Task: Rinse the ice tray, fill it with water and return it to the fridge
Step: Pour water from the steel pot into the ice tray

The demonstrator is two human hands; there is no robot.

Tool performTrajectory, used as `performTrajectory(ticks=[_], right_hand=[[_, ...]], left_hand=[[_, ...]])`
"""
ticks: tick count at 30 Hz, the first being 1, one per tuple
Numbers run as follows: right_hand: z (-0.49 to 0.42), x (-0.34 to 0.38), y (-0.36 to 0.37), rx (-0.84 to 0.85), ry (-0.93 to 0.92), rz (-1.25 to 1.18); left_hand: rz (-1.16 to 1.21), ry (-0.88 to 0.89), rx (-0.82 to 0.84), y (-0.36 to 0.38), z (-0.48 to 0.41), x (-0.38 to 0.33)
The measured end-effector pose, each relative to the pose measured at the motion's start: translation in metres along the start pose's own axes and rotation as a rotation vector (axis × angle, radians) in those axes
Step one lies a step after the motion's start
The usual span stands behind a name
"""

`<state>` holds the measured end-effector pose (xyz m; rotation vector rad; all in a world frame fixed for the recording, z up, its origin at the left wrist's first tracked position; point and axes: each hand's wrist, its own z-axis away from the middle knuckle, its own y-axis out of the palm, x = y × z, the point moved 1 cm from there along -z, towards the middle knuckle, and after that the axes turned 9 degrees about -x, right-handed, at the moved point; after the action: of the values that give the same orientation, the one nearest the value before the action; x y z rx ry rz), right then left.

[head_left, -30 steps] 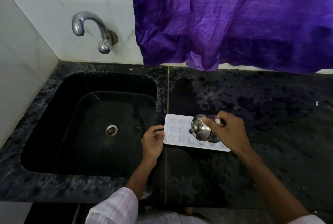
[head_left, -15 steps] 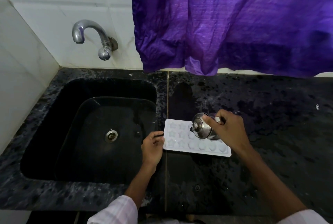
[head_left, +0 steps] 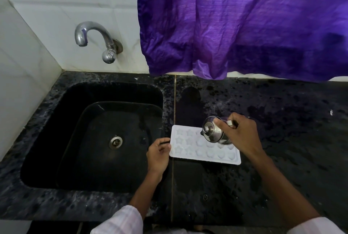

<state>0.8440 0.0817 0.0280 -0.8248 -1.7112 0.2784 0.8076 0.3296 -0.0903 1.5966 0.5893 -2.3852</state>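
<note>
Ice tray [head_left: 190,146], white and rectangular, lies flat on the dark speckled tabletop [head_left: 282,139] just right of the sink [head_left: 90,139], its left short edge near the strip of stone between basin and counter seam. Its far edge runs level with the steel jug [head_left: 213,132]; its near long edge is clear of anything, with bare wet tabletop in front of it and a wide open stretch to the right. Behind it the tabletop runs back to the wall, where a purple cloth [head_left: 244,26] hangs down to the counter's rear edge. The basin to the left is bare but for its drain [head_left: 116,141], and the tap [head_left: 94,39] on the tiled wall stands well back from the tray.

The tray shows three rows of moulded cells, star shapes at the left and rounder shapes toward the right; whether they hold water cannot be told.

The left hand [head_left: 157,155] touches the tray's left edge, fingers [head_left: 163,142] curled against the rim. The right hand [head_left: 243,137] is wrapped around the steel jug, tilted over the tray's far right cells, lid knob facing the camera.

No brand or writing is legible anywhere.
</note>
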Motion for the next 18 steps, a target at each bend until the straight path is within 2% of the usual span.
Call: performTrajectory(ticks=[18], right_hand=[[-0.014,-0.011,-0.006,-0.025,-0.003,0.051]], left_hand=[[0.018,-0.005,0.005,0.0,0.002,-0.001]])
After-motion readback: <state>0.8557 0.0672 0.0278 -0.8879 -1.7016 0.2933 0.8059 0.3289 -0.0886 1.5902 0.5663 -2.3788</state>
